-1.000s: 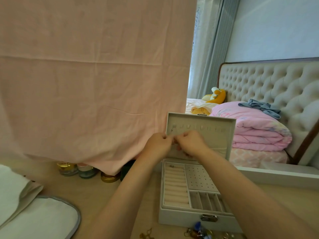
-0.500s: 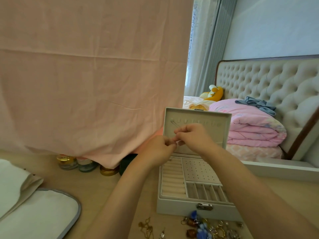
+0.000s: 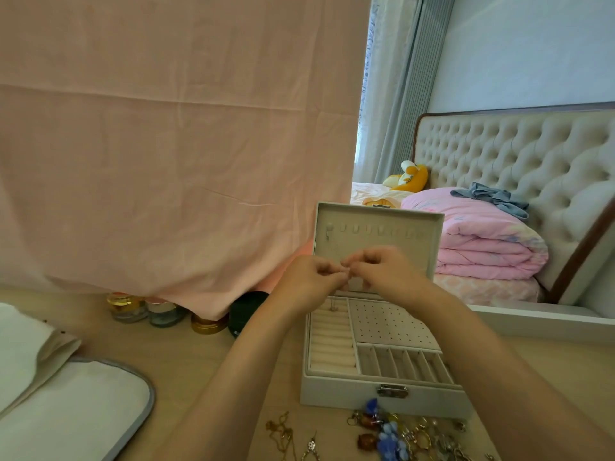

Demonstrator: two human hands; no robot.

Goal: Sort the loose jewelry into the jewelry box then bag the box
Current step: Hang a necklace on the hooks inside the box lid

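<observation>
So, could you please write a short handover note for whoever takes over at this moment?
Left hand and right hand: fingertips pinched together above the open jewelry box, apparently on something small; what it is cannot be made out.
Loose jewelry lies on the table in front of the box.
Bag lies at the left.
Done: box open; tray compartments look mostly empty.
Left: sort the pile, close and bag the box.

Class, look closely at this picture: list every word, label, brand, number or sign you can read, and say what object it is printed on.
None can be read.
The jars under the pink cloth: any labels are too small and blurred to tell.
The jewelry box: a plain metal clasp, no lettering visible.
The loose jewelry and the white bag: no print visible.
</observation>
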